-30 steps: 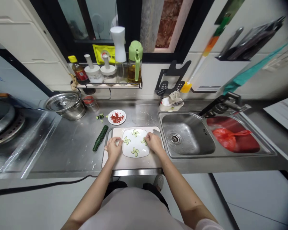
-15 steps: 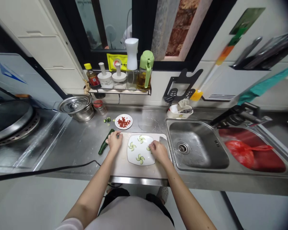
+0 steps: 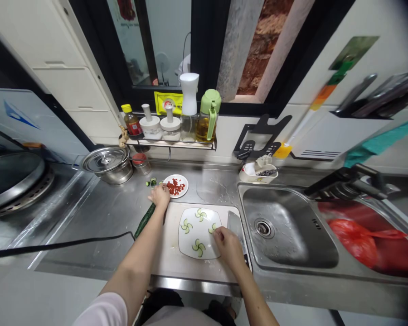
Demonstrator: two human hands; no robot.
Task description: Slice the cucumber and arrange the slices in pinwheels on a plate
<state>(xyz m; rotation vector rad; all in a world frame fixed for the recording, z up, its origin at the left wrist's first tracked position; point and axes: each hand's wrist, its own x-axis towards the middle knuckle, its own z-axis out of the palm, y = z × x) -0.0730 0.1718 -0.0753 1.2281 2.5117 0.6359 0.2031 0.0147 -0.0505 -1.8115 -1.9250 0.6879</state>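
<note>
A white squarish plate lies on a cutting board, with several pinwheels of thin green-edged cucumber slices on it. My right hand is at its right edge, thumb and fingers pinched together beside the right-hand pinwheel; whatever is between the fingertips is hidden. My left hand reaches to the left rim of a small white plate of chopped red pieces, its fingers loosely stretched. Under my left forearm lies a dark green cucumber. A knife rests on the board's right side.
Cucumber scraps lie left of the small plate. A lidded steel pot and a red-topped jar stand behind. To the right is a sink; a seasoning shelf hangs above. A black cable crosses the counter.
My left hand has moved forward from beside the cucumber to the small plate of red pieces. My right hand stays pinched by the right pinwheel. The view has tilted up slightly.
</note>
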